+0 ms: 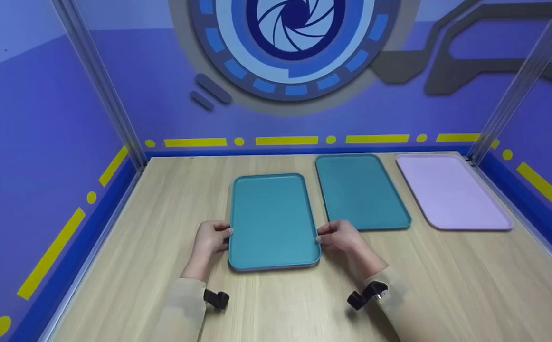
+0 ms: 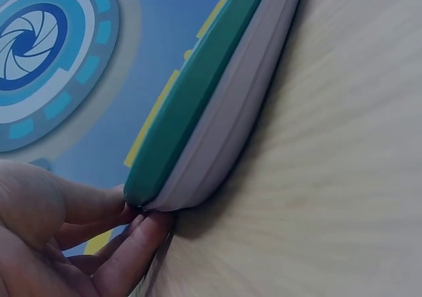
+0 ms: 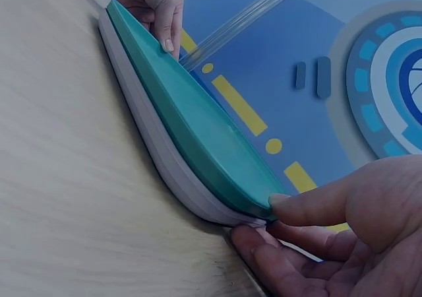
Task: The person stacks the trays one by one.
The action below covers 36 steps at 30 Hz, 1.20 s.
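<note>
Teal-topped tray stack [image 1: 274, 218] was pinched between left hand [image 1: 211, 236] at nine o'clock and right hand [image 1: 341, 235] at three, seemingly for positioning, the next move needing level grips.

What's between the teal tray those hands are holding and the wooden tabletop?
At least one pale tray, directly under the held teal tray; both wrist views show it. I can't tell exactly how many.

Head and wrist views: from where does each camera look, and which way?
Head: on the head, facing forward-down at the held teal tray; left hand, right hand, sleeves show.
Left wrist: worn there, facing the tray's edge; left hand shows.
Right wrist: likewise, facing across the tray; both hands show.
Shared by both wrist views: tray, wall.
</note>
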{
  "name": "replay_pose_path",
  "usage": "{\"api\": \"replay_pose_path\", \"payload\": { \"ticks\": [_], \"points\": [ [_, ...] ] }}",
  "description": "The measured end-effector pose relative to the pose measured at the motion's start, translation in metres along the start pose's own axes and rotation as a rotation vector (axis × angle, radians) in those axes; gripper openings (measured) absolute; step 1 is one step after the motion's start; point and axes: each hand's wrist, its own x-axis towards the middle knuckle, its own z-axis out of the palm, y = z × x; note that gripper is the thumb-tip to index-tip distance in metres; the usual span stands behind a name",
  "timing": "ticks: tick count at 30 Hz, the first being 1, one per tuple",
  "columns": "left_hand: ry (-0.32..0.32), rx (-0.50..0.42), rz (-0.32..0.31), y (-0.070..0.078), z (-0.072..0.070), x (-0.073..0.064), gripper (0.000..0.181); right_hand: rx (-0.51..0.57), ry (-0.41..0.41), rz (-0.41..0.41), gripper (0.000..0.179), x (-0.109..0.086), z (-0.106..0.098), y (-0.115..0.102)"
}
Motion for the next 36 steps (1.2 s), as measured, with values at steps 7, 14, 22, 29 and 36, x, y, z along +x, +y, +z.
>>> {"api": "replay_pose_path", "payload": {
  "ticks": [7,14,22,29,36],
  "points": [
    [-0.033,0.061,0.008,0.007,0.000,0.000,0.038,0.060,-0.058,-0.011,0.027,0.000,-0.010,0.003],
    [-0.029,0.205,0.015,0.031,0.008,0.000,0.054,0.122,-0.114,-0.081,0.038,-0.005,-0.039,0.000],
    [-0.005,0.093,0.160,0.077,0.042,0.000,0.052,0.096,-0.056,-0.102,0.042,-0.005,-0.077,-0.006],
    [-0.151,0.025,0.229,0.104,0.087,0.003,0.046,0.065,-0.013,-0.068,0.050,0.000,-0.115,-0.008],
    [-0.279,-0.127,0.085,0.122,0.138,0.003,0.044,0.064,0.048,-0.005,0.058,0.010,-0.152,-0.004]
  ]
}}
